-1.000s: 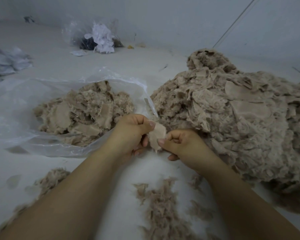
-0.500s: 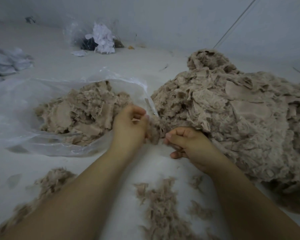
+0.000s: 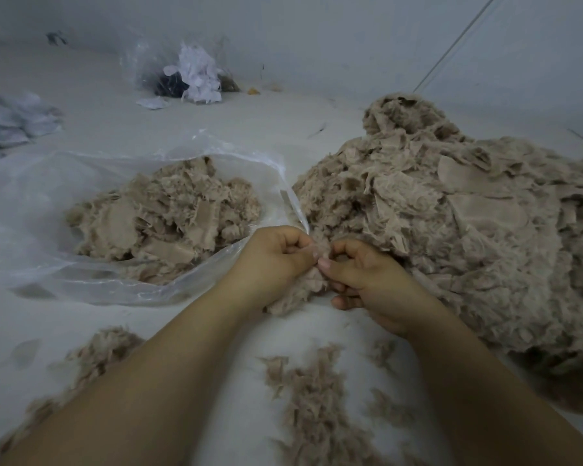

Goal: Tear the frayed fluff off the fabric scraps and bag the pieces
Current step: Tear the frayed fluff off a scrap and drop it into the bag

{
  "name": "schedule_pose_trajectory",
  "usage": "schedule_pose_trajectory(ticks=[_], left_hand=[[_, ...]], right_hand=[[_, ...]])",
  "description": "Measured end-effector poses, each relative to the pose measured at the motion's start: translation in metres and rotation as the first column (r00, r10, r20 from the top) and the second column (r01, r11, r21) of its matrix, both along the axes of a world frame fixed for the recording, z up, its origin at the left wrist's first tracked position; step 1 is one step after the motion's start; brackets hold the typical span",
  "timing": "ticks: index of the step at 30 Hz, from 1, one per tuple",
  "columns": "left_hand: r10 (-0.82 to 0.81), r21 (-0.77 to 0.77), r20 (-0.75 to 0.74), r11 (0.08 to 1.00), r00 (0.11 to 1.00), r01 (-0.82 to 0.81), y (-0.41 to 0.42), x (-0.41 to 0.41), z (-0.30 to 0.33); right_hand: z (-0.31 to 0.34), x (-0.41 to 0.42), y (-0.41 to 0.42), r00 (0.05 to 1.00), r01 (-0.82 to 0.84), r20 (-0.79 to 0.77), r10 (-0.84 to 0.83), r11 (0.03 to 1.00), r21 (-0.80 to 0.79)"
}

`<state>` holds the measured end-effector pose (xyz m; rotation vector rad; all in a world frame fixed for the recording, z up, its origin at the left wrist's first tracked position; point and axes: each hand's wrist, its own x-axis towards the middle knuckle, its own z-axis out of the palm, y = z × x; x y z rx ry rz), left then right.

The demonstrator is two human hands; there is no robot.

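A fluffy scrap [image 3: 303,284] is pinched between the fingers [image 3: 332,264] of the right hand [image 3: 367,284] and those of the left hand [image 3: 276,260], thumbs set close so that the fray can likely be torn in short pulls. The clear bag [image 3: 48,210] is laid open just left of the hands, holding cleaned pieces [image 3: 169,216]. The unsorted pile [image 3: 468,230] is kept at the right. Torn fluff [image 3: 310,398] is dropped on the floor [image 3: 115,307] nearest the person.
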<state>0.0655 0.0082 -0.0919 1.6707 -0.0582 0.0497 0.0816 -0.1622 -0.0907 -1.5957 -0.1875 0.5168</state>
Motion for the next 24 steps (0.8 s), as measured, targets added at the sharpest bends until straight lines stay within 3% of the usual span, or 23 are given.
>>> schedule_pose_trajectory(ticks=[7, 11, 14, 18, 21, 24], left_hand=[[-0.129, -0.263, -0.170, 0.961, 0.977, 0.082, 0.003, -0.007, 0.008], [-0.263, -0.286, -0.199, 0.937, 0.944, 0.200, 0.005, -0.011, 0.010], [-0.286, -0.258, -0.223, 0.939, 0.932, 0.226, 0.003, -0.011, 0.008], [-0.320, -0.228, -0.217, 0.935, 0.922, 0.271, 0.010, -0.010, 0.012], [-0.255, -0.159, -0.233, 0.962, 0.938, 0.222, 0.017, -0.009, 0.016], [-0.169, -0.305, -0.249, 0.948, 0.954, 0.089, 0.023, -0.006, 0.016]], right_hand=[[0.003, -0.006, -0.003, 0.980, -0.108, -0.151, 0.129, 0.984, 0.142], [0.006, -0.009, -0.003, 0.976, -0.155, -0.130, 0.173, 0.978, 0.137], [0.006, -0.009, -0.004, 0.979, -0.163, -0.106, 0.172, 0.983, 0.088], [0.008, -0.009, -0.006, 0.971, -0.160, -0.158, 0.181, 0.978, 0.137], [0.009, -0.009, -0.006, 0.963, -0.140, -0.207, 0.172, 0.977, 0.161], [0.011, -0.011, -0.003, 0.967, -0.110, -0.212, 0.144, 0.980, 0.164]])
